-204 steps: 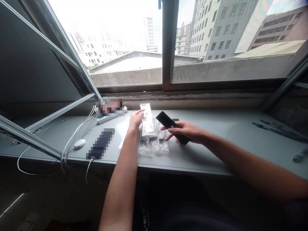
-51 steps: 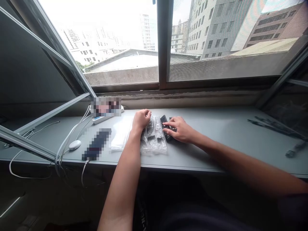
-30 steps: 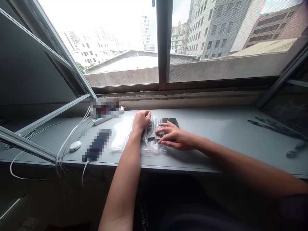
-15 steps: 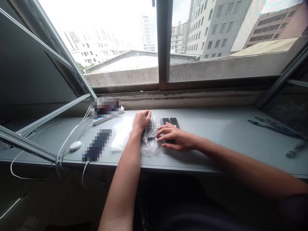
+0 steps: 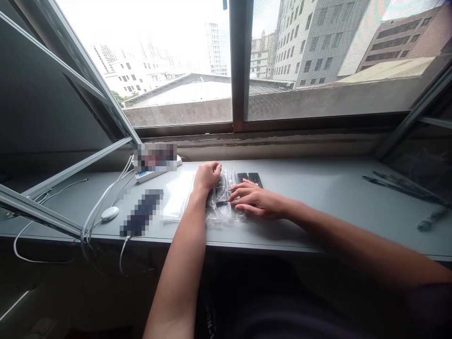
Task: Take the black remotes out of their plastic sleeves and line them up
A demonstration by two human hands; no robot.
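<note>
And there it is: the two slim black button-covered remotes now lie side by side, squared up on the pale grey table, where a moment ago the nearer one sat at a slant under the fingers. The right hand has slid off toward the left, fingers fanned wide, holding nothing that shows, its tips over the edge of the crinkled clear plastic bags. Touching or just above them? Can't tell from here. Its knuckles cover the lower ends of the loose pair.

Inside the plastic, a dark bagged remote lies immediately left of those fingertips. So the loose pair looks parked, I'd judge, and attention seems to have swung to the wrapped ones.

Over to the left hand: loosely curled at the bags' far left corner, unmoved through the last second; whether it pinches any plastic is hidden. Just left of that forearm, a flat stack of glossy white plastic sleeves, with a white rounded puck farther out near the cables.
</note>
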